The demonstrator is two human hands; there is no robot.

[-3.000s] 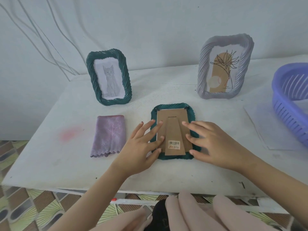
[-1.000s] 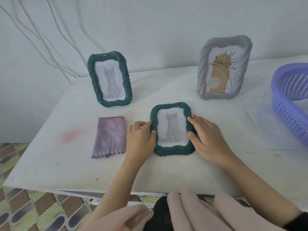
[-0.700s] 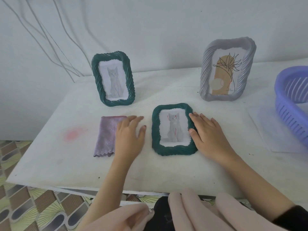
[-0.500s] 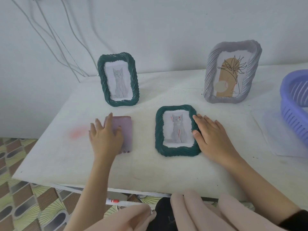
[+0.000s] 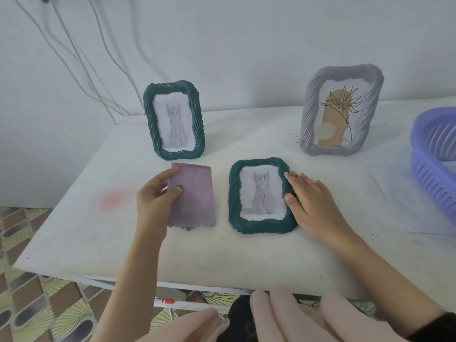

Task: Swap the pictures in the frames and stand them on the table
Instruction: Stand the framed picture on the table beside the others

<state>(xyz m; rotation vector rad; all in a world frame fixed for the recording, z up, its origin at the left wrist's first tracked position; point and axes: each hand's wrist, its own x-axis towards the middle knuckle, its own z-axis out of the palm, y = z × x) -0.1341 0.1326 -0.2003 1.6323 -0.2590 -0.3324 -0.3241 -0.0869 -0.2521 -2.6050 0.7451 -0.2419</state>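
Note:
A dark green frame [image 5: 234, 198] lies face up in the middle of the white table [image 5: 222, 257], showing a grey cat picture with red marks. My right hand [image 5: 308, 201] rests flat against its right edge, fingers spread. A folded purple cloth [image 5: 195, 196] lies left of it; my left hand [image 5: 155, 196] pinches its left edge between thumb and fingers. A second green frame [image 5: 150, 124] with a cat picture stands upright at the back left. A grey frame [image 5: 308, 114] with a plant drawing stands upright at the back right.
A purple plastic basket [image 5: 429, 164] sits at the right edge on a sheet of paper [image 5: 404, 208]. A pink stain [image 5: 113, 201] marks the table's left side. Cables [image 5: 74, 45] hang on the wall behind. My knees [image 5: 271, 317] are below the front edge.
The lying green frame was turned from back up to face up. My left hand left it, moved left to the purple cloth and took hold of its edge. My right hand stayed by the frame.

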